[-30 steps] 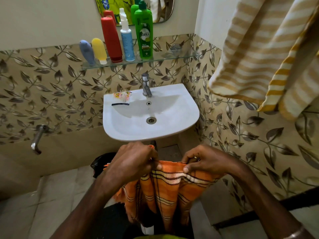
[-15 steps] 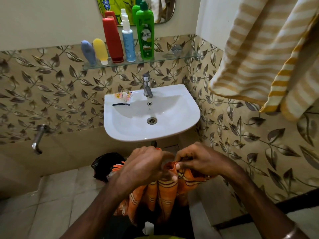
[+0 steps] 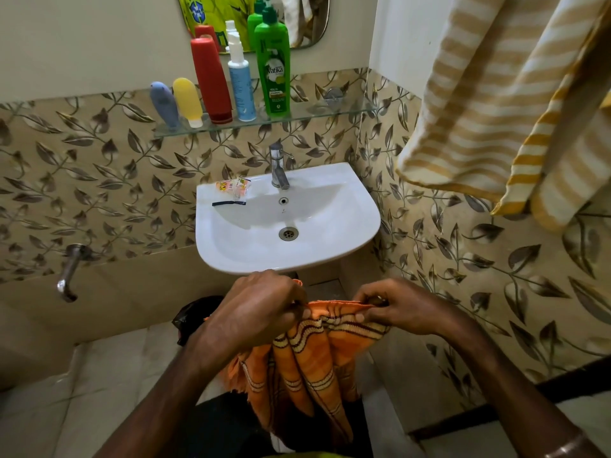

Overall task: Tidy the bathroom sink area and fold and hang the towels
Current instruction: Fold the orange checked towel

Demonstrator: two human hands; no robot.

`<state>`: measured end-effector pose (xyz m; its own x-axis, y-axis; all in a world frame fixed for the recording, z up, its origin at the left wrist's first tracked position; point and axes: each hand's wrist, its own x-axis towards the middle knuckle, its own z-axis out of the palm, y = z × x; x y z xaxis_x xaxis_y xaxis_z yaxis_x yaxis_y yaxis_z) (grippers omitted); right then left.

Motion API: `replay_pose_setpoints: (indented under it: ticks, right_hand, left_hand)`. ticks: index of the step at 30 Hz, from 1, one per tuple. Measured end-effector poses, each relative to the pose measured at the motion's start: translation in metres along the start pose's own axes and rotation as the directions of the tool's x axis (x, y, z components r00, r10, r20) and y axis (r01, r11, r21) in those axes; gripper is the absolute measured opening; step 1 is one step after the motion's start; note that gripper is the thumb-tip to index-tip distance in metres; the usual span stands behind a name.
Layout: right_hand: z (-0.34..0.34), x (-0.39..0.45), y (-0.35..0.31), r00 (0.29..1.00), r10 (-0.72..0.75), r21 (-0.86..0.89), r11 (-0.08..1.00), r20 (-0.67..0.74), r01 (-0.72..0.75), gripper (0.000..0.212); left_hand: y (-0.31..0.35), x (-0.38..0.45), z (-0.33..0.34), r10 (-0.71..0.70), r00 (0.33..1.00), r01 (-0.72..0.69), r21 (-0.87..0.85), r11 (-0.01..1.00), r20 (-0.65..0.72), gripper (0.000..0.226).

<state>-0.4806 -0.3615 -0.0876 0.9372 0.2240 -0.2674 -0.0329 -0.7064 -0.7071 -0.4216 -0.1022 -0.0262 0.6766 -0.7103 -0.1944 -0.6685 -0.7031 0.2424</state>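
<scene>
Left hand [image 3: 261,312] and right hand [image 3: 393,309] each pinch the orange towel's [image 3: 307,365] top edge, at 6 o'clock below the sink [image 3: 347,193]; cloth hangs down.

Both bare forearms reached forward from the bottom edge of the view, converging in front of the body. The left hand [image 3: 261,309] was seen from its back, knuckles up, its fingers curled and pinching the top edge of an orange cloth towel with cream and dark brown stripes [image 3: 310,355]. The right hand [image 3: 393,307] sat just beside it, level with it, thumb and fingertips [image 3: 361,317] nipping the same edge, the other fingers bent. The two hands were close together but apart. A thin metal bangle [image 3: 567,449] circled the right wrist.
</scene>
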Motion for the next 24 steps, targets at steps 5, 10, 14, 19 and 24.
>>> replay_pose_setpoints:
  ticks: [5, 10, 14, 19, 24]
  right_hand:
    - [-0.004, 0.003, 0.006, 0.972, -0.047, -0.087, 0.996, -0.231, 0.028, 0.021]
    - [-0.005, 0.002, -0.002, 0.928, -0.152, -0.186, 0.978, -0.339, 0.093, 0.023]
    - [0.0, 0.005, -0.006, 0.84, -0.353, -0.468, 0.873, -0.413, 0.137, 0.016]
    - [0.002, 0.003, -0.01, 0.769, -0.394, -0.631, 0.776, -0.503, -0.015, 0.015]
    - [-0.016, -0.003, 0.0, 0.916, -0.13, -0.174, 0.982, -0.38, 0.067, 0.007]
  left_hand:
    - [0.001, -0.001, 0.002, -0.012, 1.0, 0.012, 0.053, 0.998, -0.008, 0.024]
    - [-0.001, -0.003, 0.004, -0.028, 0.999, 0.031, 0.103, 0.994, -0.031, 0.023]
    - [-0.002, -0.003, 0.005, -0.037, 0.998, 0.044, 0.133, 0.99, -0.056, 0.022]
    - [-0.005, -0.004, 0.004, -0.054, 0.996, 0.064, 0.128, 0.99, -0.078, 0.022]
    - [-0.012, -0.001, 0.001, -0.088, 0.99, 0.097, 0.078, 0.992, -0.114, 0.024]
